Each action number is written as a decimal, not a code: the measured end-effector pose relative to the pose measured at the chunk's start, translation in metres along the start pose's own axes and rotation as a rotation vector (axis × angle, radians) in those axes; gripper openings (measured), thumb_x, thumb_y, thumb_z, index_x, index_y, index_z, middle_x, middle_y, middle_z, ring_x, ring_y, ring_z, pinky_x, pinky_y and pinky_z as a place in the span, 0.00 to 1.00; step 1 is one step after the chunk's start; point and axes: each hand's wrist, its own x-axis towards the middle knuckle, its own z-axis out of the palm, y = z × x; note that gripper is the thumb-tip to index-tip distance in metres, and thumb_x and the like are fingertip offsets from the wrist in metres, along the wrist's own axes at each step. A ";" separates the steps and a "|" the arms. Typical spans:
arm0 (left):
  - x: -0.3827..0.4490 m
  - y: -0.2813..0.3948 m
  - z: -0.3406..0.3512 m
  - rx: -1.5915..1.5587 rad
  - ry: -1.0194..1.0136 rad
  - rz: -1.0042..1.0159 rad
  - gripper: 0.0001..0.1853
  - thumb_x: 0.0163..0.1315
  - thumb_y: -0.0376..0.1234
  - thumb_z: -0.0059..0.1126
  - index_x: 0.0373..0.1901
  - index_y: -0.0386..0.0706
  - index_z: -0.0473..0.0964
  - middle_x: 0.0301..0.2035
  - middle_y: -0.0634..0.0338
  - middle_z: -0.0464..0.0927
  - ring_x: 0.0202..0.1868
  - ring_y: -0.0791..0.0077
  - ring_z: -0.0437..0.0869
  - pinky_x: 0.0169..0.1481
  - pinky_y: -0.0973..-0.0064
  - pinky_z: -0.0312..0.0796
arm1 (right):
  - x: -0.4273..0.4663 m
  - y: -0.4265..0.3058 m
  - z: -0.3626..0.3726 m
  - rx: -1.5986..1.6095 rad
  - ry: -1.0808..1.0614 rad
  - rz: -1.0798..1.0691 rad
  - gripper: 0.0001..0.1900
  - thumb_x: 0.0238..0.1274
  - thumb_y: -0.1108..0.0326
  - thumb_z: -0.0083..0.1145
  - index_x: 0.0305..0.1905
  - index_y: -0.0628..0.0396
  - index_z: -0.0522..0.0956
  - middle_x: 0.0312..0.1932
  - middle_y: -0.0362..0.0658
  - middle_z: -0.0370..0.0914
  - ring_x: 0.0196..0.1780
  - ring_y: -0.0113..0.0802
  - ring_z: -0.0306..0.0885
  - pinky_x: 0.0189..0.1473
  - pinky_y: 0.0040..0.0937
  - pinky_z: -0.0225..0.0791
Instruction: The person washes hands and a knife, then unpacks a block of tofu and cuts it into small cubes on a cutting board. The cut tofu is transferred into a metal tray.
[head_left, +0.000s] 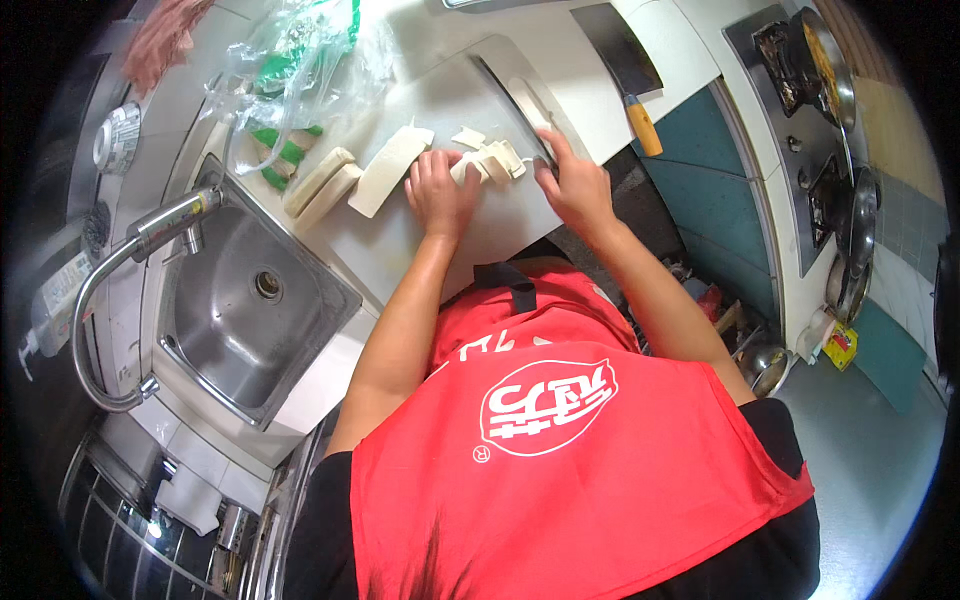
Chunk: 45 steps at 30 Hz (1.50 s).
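Note:
My right hand (581, 187) grips a kitchen knife (510, 97), index finger along its blade, which is seen nearly edge-on. My left hand (442, 191) holds a pale, tofu-like block on a white cutting board (382, 244), with thumb and fingers bent around it. Cut pale pieces (501, 159) lie between my two hands, and a small scrap (469, 136) sits just beyond them. A broad pale slab (390, 169) lies left of my left hand. Further left, two longer pale blocks (324, 187) rest side by side.
A cleaver (619, 49) lies at the right, its wooden handle past the counter edge. Clear plastic bags (315, 67) crowd the back left. On the left is a steel sink (225, 300) with a faucet (176, 217). A gas stove (787, 135) holds a pan (829, 71).

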 end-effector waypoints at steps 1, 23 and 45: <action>0.001 -0.005 0.006 0.002 0.026 0.006 0.13 0.49 0.43 0.61 0.33 0.49 0.73 0.35 0.64 0.74 0.44 0.66 0.74 0.49 0.63 0.64 | -0.013 -0.002 0.002 0.005 -0.018 -0.029 0.28 0.53 0.65 0.55 0.62 0.37 0.66 0.23 0.52 0.77 0.28 0.52 0.78 0.31 0.49 0.71; 0.002 -0.003 0.011 0.028 0.045 -0.023 0.18 0.45 0.48 0.63 0.32 0.49 0.72 0.34 0.64 0.73 0.42 0.65 0.75 0.47 0.63 0.64 | -0.052 -0.011 0.018 0.014 -0.111 -0.027 0.36 0.55 0.71 0.49 0.69 0.23 0.57 0.25 0.52 0.76 0.27 0.52 0.77 0.29 0.47 0.68; 0.002 -0.001 0.011 0.079 0.041 -0.023 0.18 0.46 0.48 0.63 0.32 0.49 0.72 0.34 0.64 0.73 0.43 0.64 0.74 0.47 0.63 0.63 | -0.057 -0.023 0.018 -0.079 -0.171 -0.069 0.38 0.55 0.72 0.49 0.70 0.27 0.54 0.19 0.54 0.74 0.22 0.54 0.75 0.25 0.51 0.68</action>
